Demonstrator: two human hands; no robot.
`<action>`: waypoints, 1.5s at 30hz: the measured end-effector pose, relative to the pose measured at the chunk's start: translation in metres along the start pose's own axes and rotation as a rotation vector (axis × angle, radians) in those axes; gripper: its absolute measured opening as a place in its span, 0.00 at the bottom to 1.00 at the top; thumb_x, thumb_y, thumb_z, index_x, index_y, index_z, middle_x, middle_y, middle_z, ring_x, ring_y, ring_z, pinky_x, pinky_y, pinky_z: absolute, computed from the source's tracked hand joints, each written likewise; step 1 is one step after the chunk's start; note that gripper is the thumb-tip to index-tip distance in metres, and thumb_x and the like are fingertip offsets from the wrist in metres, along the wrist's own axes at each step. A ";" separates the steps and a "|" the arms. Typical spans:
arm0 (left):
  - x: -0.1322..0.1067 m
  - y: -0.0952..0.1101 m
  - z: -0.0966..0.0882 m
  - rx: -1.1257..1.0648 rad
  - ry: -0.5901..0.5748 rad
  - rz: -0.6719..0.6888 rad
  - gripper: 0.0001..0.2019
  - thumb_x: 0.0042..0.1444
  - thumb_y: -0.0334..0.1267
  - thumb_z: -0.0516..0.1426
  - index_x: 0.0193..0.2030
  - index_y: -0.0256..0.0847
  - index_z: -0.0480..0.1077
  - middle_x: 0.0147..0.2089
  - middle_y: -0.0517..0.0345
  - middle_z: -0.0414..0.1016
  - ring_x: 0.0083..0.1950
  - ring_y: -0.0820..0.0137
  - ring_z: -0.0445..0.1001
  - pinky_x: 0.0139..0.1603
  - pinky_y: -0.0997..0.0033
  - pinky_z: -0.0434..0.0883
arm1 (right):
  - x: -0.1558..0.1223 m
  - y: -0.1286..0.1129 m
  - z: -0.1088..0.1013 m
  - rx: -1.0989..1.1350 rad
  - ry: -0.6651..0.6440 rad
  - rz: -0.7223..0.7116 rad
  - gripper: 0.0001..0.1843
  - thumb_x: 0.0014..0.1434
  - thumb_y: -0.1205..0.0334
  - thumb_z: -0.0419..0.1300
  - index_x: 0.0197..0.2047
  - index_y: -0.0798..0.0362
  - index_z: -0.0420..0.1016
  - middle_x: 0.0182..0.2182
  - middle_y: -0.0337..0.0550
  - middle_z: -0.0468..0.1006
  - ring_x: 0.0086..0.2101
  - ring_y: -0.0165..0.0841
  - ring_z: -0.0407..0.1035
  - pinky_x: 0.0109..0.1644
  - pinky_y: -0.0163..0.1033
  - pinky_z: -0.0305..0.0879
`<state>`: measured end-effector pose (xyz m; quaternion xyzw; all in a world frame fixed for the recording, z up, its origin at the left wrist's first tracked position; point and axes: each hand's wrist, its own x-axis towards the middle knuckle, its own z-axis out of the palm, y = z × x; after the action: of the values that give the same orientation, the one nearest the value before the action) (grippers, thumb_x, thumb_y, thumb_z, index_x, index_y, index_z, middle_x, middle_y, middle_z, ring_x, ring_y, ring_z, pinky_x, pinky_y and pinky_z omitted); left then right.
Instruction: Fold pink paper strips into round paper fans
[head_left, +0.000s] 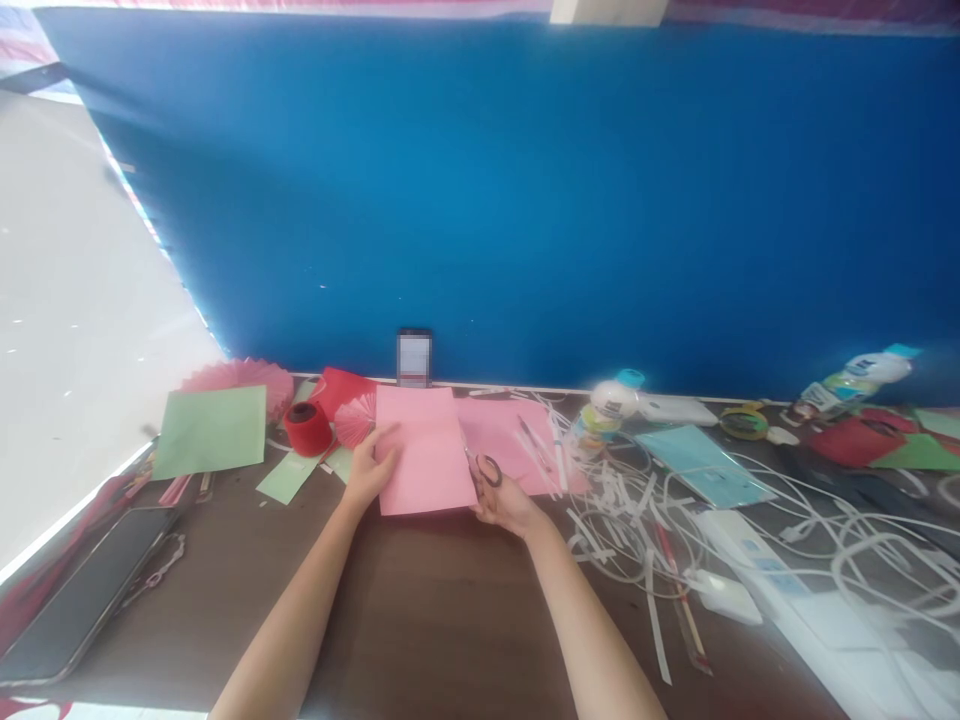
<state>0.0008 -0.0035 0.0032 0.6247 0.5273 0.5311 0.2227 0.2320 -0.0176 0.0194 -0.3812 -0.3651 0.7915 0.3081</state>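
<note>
Blue wall stands behind brown table and pink paper.

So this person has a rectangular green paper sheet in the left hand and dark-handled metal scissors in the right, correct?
Not quite: the head view shows that the rectangular paper sheet in the left hand is pink, not green. The right hand does hold the dark-handled metal scissors.

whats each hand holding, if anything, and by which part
The left hand holds the pink sheet by its left edge; the right hand holds scissors by the handles.
</note>
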 end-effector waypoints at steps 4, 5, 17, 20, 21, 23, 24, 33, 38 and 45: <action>0.000 -0.002 0.000 0.013 0.013 0.020 0.19 0.49 0.39 0.53 0.48 0.36 0.67 0.49 0.51 0.70 0.52 0.64 0.67 0.56 0.63 0.61 | 0.001 0.002 0.002 -0.007 -0.031 -0.084 0.21 0.50 0.40 0.52 0.35 0.51 0.62 0.20 0.32 0.66 0.13 0.20 0.57 0.10 0.25 0.39; 0.000 -0.002 0.000 0.015 0.018 0.022 0.19 0.49 0.39 0.53 0.48 0.36 0.67 0.49 0.51 0.70 0.52 0.64 0.67 0.55 0.63 0.61 | 0.001 0.002 0.002 -0.014 -0.039 -0.097 0.21 0.51 0.40 0.52 0.34 0.51 0.62 0.19 0.32 0.65 0.13 0.20 0.56 0.11 0.25 0.39; 0.001 0.003 -0.003 0.019 0.044 0.006 0.18 0.48 0.39 0.54 0.47 0.37 0.67 0.49 0.52 0.71 0.52 0.64 0.67 0.55 0.64 0.62 | 0.003 0.002 -0.006 0.071 -0.029 -0.093 0.21 0.53 0.41 0.50 0.34 0.52 0.63 0.16 0.33 0.65 0.12 0.19 0.54 0.12 0.24 0.38; 0.001 -0.001 -0.003 0.031 0.162 -0.013 0.18 0.49 0.39 0.54 0.48 0.37 0.67 0.50 0.51 0.70 0.52 0.64 0.66 0.55 0.63 0.61 | 0.001 -0.002 -0.008 0.105 -0.032 -0.063 0.25 0.52 0.37 0.47 0.30 0.53 0.65 0.17 0.36 0.67 0.12 0.21 0.56 0.11 0.26 0.39; 0.002 -0.002 -0.003 0.027 0.201 -0.015 0.18 0.49 0.39 0.54 0.48 0.37 0.66 0.50 0.51 0.69 0.52 0.64 0.66 0.55 0.63 0.61 | 0.000 -0.003 -0.010 0.102 -0.032 -0.065 0.27 0.51 0.36 0.46 0.29 0.54 0.65 0.16 0.36 0.67 0.12 0.21 0.55 0.11 0.26 0.39; 0.002 -0.006 -0.003 0.013 0.262 -0.016 0.18 0.49 0.39 0.54 0.48 0.38 0.66 0.50 0.51 0.69 0.52 0.65 0.67 0.54 0.63 0.62 | 0.000 -0.004 -0.012 0.085 0.009 -0.129 0.27 0.51 0.36 0.46 0.27 0.54 0.65 0.15 0.36 0.65 0.11 0.21 0.54 0.11 0.26 0.37; 0.003 -0.008 -0.003 0.008 0.286 -0.020 0.18 0.49 0.39 0.54 0.48 0.38 0.66 0.49 0.51 0.70 0.51 0.65 0.67 0.54 0.63 0.62 | 0.001 -0.003 -0.013 0.070 0.054 -0.185 0.26 0.50 0.37 0.48 0.26 0.54 0.65 0.14 0.35 0.65 0.11 0.21 0.53 0.11 0.26 0.36; 0.004 -0.024 -0.007 0.182 0.429 0.014 0.17 0.52 0.33 0.50 0.50 0.38 0.64 0.49 0.48 0.68 0.54 0.63 0.64 0.56 0.61 0.59 | 0.021 0.006 -0.030 -0.437 0.713 -0.645 0.17 0.45 0.48 0.58 0.28 0.54 0.63 0.21 0.38 0.69 0.16 0.26 0.59 0.17 0.31 0.53; 0.001 -0.018 -0.003 0.405 0.460 -0.015 0.22 0.49 0.26 0.50 0.53 0.38 0.62 0.62 0.45 0.47 0.63 0.57 0.47 0.59 0.58 0.54 | 0.022 0.011 -0.037 -0.913 0.967 -0.667 0.14 0.45 0.59 0.54 0.37 0.53 0.61 0.31 0.43 0.70 0.32 0.36 0.66 0.33 0.40 0.61; -0.005 -0.008 0.008 0.552 0.280 0.164 0.22 0.45 0.22 0.49 0.49 0.38 0.66 0.62 0.45 0.47 0.64 0.53 0.41 0.60 0.47 0.48 | 0.028 0.021 -0.040 -1.271 0.916 -0.572 0.16 0.43 0.63 0.53 0.39 0.53 0.60 0.33 0.45 0.68 0.36 0.40 0.65 0.41 0.45 0.59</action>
<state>0.0057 -0.0026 -0.0080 0.6228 0.6250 0.4649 -0.0733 0.2460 0.0057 -0.0263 -0.6591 -0.6637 0.0926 0.3414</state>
